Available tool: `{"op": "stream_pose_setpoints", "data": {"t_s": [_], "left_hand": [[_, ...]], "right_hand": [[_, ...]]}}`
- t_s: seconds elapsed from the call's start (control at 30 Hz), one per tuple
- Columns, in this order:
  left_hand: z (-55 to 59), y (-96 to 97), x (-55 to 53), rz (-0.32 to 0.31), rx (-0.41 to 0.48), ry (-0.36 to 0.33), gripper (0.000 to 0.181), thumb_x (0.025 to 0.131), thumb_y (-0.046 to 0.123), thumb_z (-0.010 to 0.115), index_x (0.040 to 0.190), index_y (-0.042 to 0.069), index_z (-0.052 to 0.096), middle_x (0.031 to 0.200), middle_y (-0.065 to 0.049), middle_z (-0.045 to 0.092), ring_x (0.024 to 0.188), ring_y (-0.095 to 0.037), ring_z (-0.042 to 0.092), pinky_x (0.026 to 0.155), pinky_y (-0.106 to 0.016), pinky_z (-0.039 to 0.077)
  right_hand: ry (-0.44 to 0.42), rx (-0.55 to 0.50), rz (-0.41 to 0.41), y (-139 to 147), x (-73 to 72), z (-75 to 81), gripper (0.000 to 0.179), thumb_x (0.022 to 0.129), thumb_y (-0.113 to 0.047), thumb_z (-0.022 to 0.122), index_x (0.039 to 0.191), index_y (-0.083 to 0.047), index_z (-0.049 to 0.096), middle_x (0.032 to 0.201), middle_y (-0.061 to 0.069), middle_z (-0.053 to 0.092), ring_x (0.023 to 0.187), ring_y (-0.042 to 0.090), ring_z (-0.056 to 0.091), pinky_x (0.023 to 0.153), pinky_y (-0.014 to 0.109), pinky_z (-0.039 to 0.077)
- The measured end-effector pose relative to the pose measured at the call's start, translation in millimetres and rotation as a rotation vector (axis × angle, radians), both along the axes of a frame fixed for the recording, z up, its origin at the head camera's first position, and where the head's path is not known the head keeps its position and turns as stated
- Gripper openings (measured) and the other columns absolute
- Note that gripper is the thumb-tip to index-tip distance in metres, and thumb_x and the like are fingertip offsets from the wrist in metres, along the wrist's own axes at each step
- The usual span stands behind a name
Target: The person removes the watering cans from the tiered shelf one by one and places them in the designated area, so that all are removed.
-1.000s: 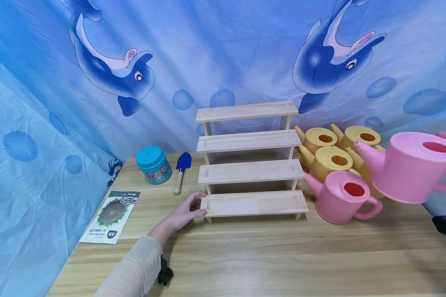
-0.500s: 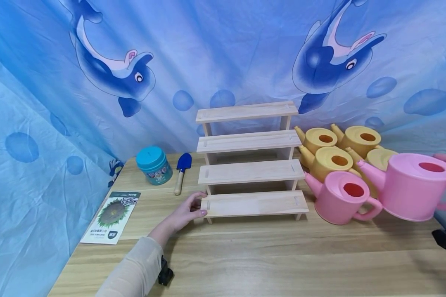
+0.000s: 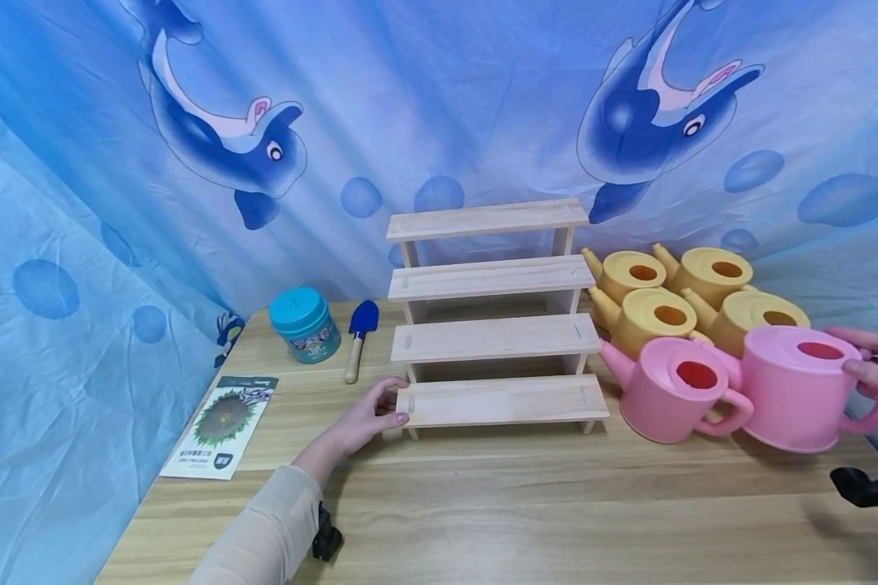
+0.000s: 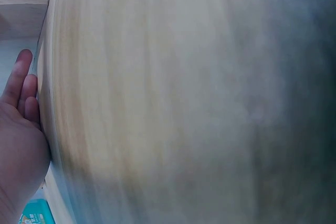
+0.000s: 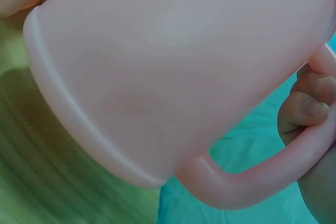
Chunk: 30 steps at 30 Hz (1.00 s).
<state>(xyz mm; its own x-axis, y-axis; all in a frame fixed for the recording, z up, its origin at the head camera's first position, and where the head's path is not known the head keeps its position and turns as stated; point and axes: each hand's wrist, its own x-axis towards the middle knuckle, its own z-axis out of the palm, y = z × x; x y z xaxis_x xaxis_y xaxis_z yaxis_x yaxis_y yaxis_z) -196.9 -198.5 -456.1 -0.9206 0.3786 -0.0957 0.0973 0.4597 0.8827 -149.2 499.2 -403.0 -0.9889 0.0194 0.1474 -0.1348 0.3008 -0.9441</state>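
Observation:
My right hand (image 3: 871, 361) grips the handle of a pink watering can (image 3: 797, 390), seen close up in the right wrist view with curled fingers (image 5: 307, 109) round the handle. It is upright, its base close over the table at the right. A second pink watering can (image 3: 669, 398) stands just left of it, overlapping its spout. My left hand (image 3: 362, 418) holds the left end of the lowest board of a four-tier wooden stand (image 3: 501, 402), thumb at the front edge and fingers at the back. In the left wrist view several fingers (image 4: 21, 72) lie beside the wood.
Several yellow watering cans (image 3: 654, 317) are grouped behind the pink ones, right of the stand. On the left are a teal lidded jar (image 3: 303, 325), a small blue trowel (image 3: 358, 337) and a seed packet (image 3: 219, 426). A blue dolphin-print curtain (image 3: 483, 106) hangs behind the table (image 3: 483, 512).
My right hand has lowered the pink watering can and brought it left, beside the other pink one; more of the yellow can behind shows. My left hand stays at the stand.

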Motion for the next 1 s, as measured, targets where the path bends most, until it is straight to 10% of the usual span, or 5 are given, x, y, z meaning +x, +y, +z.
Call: {"op": "stream_pose_setpoints", "data": {"t_s": [0.4, 1.0], "left_hand": [[-5.2, -0.7, -1.9, -0.005, 0.01, 0.011, 0.054, 0.088, 0.026, 0.066, 0.134, 0.018, 0.04, 0.115, -0.013, 0.051, 0.102, -0.024, 0.047, 0.086, -0.036, 0.039], [-5.5, -1.2, -0.2, -0.004, 0.025, 0.019, 0.054, 0.088, 0.025, 0.066, 0.135, 0.018, 0.04, 0.117, -0.014, 0.05, 0.105, -0.025, 0.047, 0.088, -0.036, 0.038]], "right_hand": [[0.064, 0.074, -0.006, -10.7, 6.3, -19.2, 0.055, 0.09, 0.007, 0.055, 0.111, -0.043, 0.054, 0.081, -0.006, 0.043, 0.06, 0.009, 0.042, 0.04, 0.024, 0.039], [0.087, 0.189, 0.034, -12.9, 3.9, -38.3, 0.066, 0.087, 0.009, 0.057, 0.122, -0.044, 0.041, 0.093, -0.014, 0.049, 0.072, 0.004, 0.049, 0.053, 0.021, 0.048]]}}
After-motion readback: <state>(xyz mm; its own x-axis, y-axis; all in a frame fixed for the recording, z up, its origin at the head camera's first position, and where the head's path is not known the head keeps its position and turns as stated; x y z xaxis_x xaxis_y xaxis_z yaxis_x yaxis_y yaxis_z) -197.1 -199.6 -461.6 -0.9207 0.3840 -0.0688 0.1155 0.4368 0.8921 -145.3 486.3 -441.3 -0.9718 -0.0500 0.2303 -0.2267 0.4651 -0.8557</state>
